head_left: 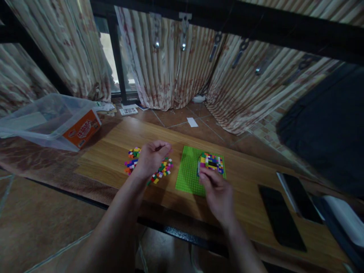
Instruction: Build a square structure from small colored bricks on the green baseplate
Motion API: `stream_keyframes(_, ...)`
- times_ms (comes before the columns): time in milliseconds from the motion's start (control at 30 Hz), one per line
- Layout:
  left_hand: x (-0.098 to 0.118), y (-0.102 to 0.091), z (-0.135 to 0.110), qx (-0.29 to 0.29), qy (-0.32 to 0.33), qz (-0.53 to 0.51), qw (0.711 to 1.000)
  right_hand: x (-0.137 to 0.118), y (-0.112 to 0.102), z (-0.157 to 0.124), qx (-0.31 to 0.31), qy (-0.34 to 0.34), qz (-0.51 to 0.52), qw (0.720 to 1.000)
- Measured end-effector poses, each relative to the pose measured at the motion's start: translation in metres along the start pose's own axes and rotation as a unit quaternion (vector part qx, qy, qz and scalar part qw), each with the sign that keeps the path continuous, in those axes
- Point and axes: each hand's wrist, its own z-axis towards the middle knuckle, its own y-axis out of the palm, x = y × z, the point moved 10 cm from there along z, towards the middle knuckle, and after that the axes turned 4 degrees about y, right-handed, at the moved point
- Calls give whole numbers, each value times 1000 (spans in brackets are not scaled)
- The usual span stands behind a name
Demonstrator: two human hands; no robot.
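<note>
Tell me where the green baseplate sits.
Head view, mid-table: the green baseplate lies just right of the loose brick pile under the left hand, with the right hand over its near right corner.

The orange box (82, 132) in the clear bin (28, 131) bears a printed logo, too blurred to read; nothing else is legible.

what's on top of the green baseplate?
On the green baseplate, a multicoloured brick build sits at the far right corner, with a dark gap in its middle. The right hand covers the near right part, fingers at the build's near edge; anything beneath is hidden.
</note>
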Motion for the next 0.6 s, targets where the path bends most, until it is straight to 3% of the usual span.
stream_keyframes(100, -1, 5, 0, -5, -2, 14, 1000, 26, -53, 10, 97, 56, 52, 992)
stream_keyframes(233, -1, 12, 0, -13, 2, 27, 1000, 53, -92, 18, 138, 106, 49, 984)
stream_keyframes(433, -2, 21, 1, -32, 1, 58, 998, 75, -91, 20, 90, 141, 36, 985)
stream_keyframes(600, -6, 22, 3, -31, -4, 66, 997, 75, -80, 21, 82, 150, 64, 983)
